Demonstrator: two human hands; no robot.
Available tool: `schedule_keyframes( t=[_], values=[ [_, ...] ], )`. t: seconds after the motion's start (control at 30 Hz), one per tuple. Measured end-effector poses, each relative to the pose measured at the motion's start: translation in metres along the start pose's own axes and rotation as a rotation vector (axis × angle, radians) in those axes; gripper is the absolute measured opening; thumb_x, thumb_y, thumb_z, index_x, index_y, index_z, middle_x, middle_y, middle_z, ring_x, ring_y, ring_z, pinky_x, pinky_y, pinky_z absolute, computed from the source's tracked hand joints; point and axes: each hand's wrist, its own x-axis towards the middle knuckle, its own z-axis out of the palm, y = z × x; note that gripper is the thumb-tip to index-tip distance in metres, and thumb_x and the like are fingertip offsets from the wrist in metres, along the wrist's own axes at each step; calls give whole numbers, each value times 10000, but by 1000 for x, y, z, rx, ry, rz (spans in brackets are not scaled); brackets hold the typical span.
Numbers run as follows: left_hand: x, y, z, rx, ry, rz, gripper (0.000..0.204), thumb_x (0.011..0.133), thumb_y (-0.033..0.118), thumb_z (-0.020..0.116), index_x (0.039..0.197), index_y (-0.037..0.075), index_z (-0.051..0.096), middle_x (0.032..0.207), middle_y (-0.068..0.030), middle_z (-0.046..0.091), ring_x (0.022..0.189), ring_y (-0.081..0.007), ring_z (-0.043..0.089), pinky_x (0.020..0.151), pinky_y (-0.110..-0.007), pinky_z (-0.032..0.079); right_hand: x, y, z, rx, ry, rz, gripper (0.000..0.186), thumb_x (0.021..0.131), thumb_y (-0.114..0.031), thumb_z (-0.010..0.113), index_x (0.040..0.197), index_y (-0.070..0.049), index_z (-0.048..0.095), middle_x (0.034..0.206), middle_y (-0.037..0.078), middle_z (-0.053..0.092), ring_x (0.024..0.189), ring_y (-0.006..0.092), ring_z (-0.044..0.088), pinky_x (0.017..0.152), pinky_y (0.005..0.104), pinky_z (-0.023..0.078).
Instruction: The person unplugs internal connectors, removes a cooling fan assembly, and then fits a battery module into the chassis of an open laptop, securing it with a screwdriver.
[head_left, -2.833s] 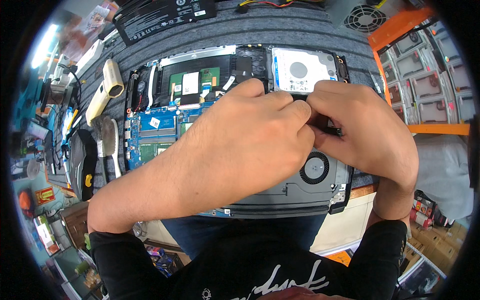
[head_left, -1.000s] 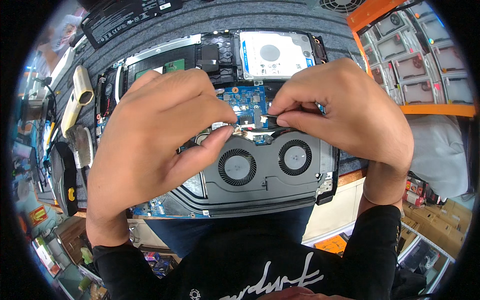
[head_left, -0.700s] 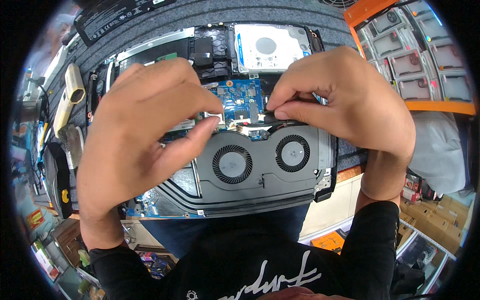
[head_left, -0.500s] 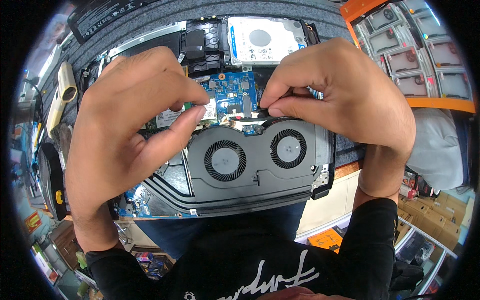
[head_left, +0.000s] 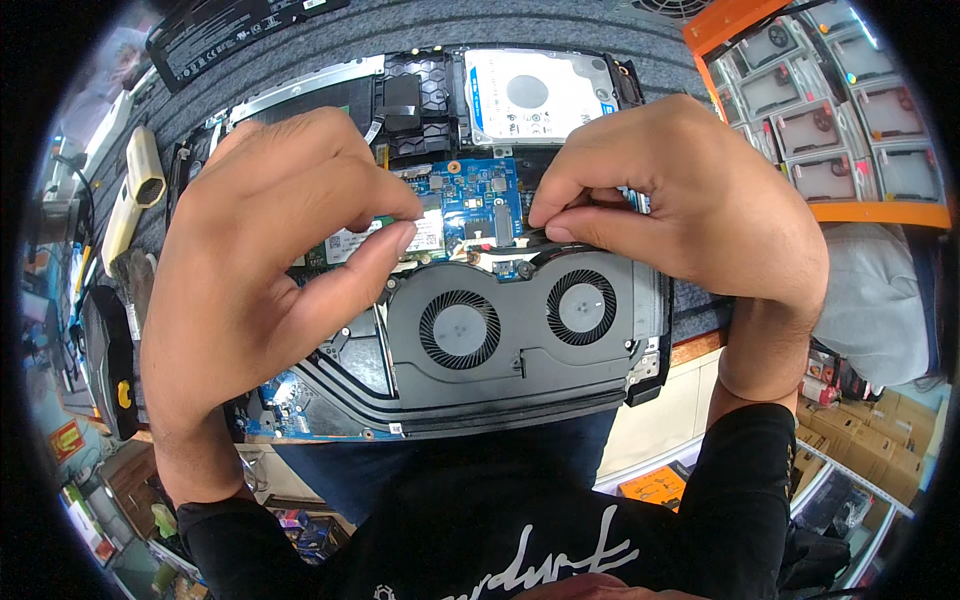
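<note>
An opened laptop base has a silver hard drive (head_left: 535, 105) at the back, a blue circuit board (head_left: 480, 180) mid-frame and a grey twin-fan cooling assembly (head_left: 500, 385) along the front. Over the board's left part, beside a white-labelled card (head_left: 430, 232), my left hand (head_left: 270, 260) is curled with thumb and index fingertips apart, nothing visible between them. On the board's right, my right hand (head_left: 670, 210) pinches at a black cable (head_left: 515, 250) running above the fans; its fingertips partly hide what they grip.
A battery pack (head_left: 210, 45) lies on the grey ribbed mat (head_left: 400, 25). Cream tool (head_left: 145, 170), brushes (head_left: 135, 285) and a black-yellow tool (head_left: 105, 370) sit left. An orange-framed rack (head_left: 870, 212) of clear boxes stands right, above grey cloth (head_left: 870, 300).
My hands, bunched together earlier, have separated; the left moved left and opened its pinch, uncovering board and fans. The right stays at the cable. The view has shifted slightly.
</note>
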Motion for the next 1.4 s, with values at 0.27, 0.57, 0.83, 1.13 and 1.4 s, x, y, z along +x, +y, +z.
schedule_keyframes(
  t=[0.27,0.57,0.83,1.13,1.4],
  values=[
    [-1,-2,-2,15,8,20,204,771,33,827,967,31,772,861,-94,692,825,-281,654,797,-387,466,2,0,1,-11,21,-57,135,888,-31,805,1009,20,772,906,140,771,791,287,745,694,360,560],
    [-3,-3,-2,15,29,21,207,795,60,854,989,70,784,921,-71,721,896,-257,677,803,-384,478,4,-5,4,-73,96,-134,121,860,-8,800,979,-3,780,878,119,762,732,257,731,643,345,541],
    [-4,-6,-2,-26,-22,25,246,797,66,853,1035,80,792,906,-51,685,861,-256,650,810,-369,467,-1,-22,15,-269,136,2,230,821,36,758,1036,-46,747,876,99,686,757,324,682,673,422,534],
    [-7,-1,0,-46,-181,24,453,767,47,761,1210,144,780,1210,-72,619,1030,-263,622,957,-432,437,-1,-35,16,-272,115,16,199,808,-65,828,989,-86,750,955,89,644,867,325,676,724,435,541],
    [-6,7,1,57,-284,36,530,746,64,777,1259,199,755,1262,-67,625,1164,-284,609,1015,-464,418,0,-35,19,-270,123,33,164,811,-88,841,939,-68,741,951,76,643,856,316,674,723,433,540]
  ],
)
